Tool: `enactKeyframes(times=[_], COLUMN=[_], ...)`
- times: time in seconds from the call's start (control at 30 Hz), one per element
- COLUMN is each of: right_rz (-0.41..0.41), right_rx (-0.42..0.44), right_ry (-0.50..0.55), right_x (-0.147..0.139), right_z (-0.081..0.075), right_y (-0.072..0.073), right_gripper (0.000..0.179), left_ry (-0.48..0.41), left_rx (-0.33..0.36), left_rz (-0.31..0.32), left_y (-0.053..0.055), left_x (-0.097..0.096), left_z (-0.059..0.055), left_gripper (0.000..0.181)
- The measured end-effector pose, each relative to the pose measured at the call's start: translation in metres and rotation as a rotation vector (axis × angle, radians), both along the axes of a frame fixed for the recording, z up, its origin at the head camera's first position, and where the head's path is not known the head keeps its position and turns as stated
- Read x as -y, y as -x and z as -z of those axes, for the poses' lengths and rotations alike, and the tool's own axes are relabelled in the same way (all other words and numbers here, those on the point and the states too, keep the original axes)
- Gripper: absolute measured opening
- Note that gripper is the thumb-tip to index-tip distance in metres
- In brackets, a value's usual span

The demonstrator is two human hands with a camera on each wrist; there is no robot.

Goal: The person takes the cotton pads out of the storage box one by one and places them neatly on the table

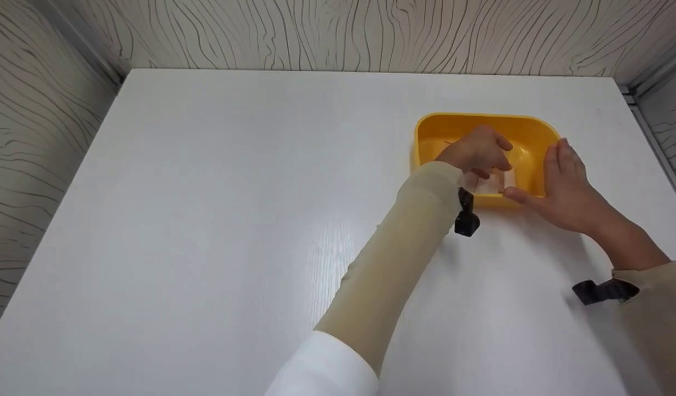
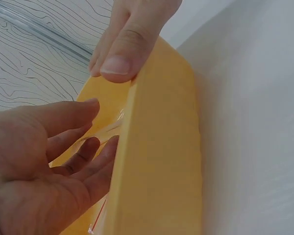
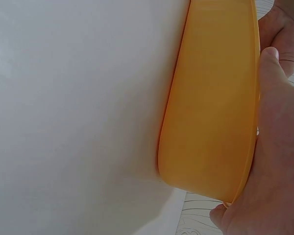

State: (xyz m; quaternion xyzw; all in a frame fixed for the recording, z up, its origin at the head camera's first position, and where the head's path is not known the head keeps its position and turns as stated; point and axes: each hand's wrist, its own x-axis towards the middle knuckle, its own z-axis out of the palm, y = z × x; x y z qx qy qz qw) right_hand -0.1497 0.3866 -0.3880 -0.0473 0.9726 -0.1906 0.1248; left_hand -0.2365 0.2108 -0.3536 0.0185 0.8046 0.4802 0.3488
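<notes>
A yellow plastic bin (image 1: 486,201) stands toward the back right of the white table. Inside it lies clear plastic packaging (image 1: 487,184), and a thin red line shows on clear film (image 2: 99,215) in the left wrist view. My left hand (image 1: 478,151) reaches over the front rim into the bin, fingers loosely bent and parted from the thumb, with nothing seen between them. At the front right corner my right hand (image 1: 569,198) rests on the rim, its fingers extended along the right side and the thumb along the front edge.
The white table (image 1: 205,192) spreads left and in front of the bin. Wood-grain panels (image 1: 338,36) border its back and sides. Black camera mounts (image 1: 467,220) stick out at both wrists, the left one close to the bin's front wall.
</notes>
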Motion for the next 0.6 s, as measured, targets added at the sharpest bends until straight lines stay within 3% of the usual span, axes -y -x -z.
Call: enactKeyframes(times=[0.17,0.3,0.6], right_rz=[-0.001,0.002,0.0], right_rx=[-0.002,0.001,0.007], right_ry=[0.005,0.005,0.008], right_x=[0.0006,0.0012,0.0014], right_z=[-0.0019,-0.0035,-0.0029], right_y=[-0.0007,-0.0005,-0.0007], right_gripper=[0.119,0.119,0.118], left_ry=[0.01,0.016,0.007], left_rx=[-0.061,-0.059,-0.055], left_rz=[-0.04,-0.06,-0.032], left_y=[0.0008,0.0034,0.0052], left_x=[-0.0023,-0.0029,-0.0003], left_z=[0.0034,0.0024,0.0008], left_gripper=[0.025,0.025,0.046])
